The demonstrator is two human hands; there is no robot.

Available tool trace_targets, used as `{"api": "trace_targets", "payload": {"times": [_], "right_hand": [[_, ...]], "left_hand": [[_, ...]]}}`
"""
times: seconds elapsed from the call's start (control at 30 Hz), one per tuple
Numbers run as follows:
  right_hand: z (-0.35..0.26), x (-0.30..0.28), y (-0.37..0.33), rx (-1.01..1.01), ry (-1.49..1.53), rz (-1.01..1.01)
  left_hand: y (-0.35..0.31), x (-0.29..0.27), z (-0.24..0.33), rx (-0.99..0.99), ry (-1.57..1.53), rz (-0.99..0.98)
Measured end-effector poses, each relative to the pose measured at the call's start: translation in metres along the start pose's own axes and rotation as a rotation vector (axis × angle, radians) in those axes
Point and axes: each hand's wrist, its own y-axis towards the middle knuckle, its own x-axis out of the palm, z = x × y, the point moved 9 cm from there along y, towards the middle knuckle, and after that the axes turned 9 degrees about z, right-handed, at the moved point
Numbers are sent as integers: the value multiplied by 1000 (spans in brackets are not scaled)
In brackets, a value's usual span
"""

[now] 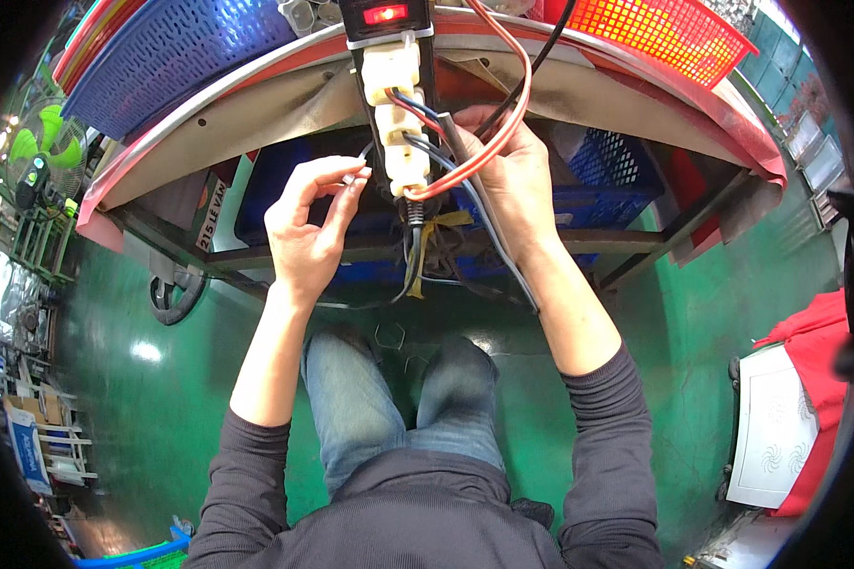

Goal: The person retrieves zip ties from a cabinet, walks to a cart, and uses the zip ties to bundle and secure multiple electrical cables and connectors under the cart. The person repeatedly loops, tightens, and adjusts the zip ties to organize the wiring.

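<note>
Your left hand [309, 226] is pinching a small white piece [349, 178] just left of cream plastic connectors [398, 121]; your right hand [517, 178] is curling beside a dark-grey tubular sleeve [454, 138], its grip too hidden to tell. You should be keeping the looped orange-red cable [528, 72] clear.

Bright light washes the sockets of the white power strip [396, 128] pale and shines off the green floor [674, 360] in white glare spots, one well to the strip's lower left, while shadow darkens the blue crate [612, 194] to its right. Above the sockets a red rocker switch [386, 14] glows; on either side the workbench edge [285, 104] bows with fisheye distortion, and farthest out, the view falls to black.
</note>
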Motion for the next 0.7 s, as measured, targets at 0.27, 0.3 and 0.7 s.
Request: {"api": "trace_targets", "payload": {"times": [0.27,0.3,0.7], "right_hand": [[7,0,-7,108,11,30],[9,-1,-8,119,48,23],[4,-5,-17,-307,350,-147]], "left_hand": [[-2,-2,-1,-41,-8,12],[-2,-2,-1,-26,-12,13],[-2,0,-2,-19,-20,4]]}}
